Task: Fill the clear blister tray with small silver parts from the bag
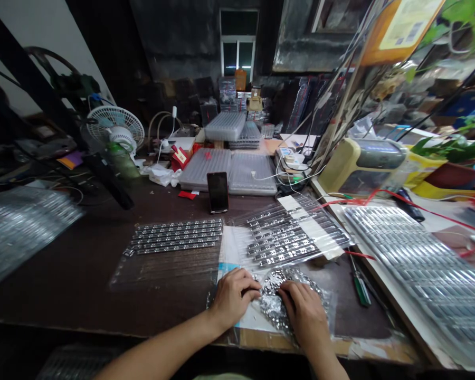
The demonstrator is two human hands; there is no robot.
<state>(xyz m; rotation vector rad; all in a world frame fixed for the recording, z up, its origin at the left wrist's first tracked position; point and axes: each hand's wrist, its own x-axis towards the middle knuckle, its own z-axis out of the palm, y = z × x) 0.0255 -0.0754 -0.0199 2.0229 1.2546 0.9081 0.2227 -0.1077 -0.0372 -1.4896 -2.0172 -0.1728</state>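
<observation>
Resting my right hand on shiny bits, left hand curling just beside them. Can't tell if either grip is pinching any. Bits are lying in pile on clear plastic, near front edge of bench. Beyond hands, two clear trays are holding rows of metal parts.

And the right hand rests on a glittering heap of small silver pieces, the left hand just beside it, a grooved clear plastic tray lying beyond on the dark brown bench!
</observation>
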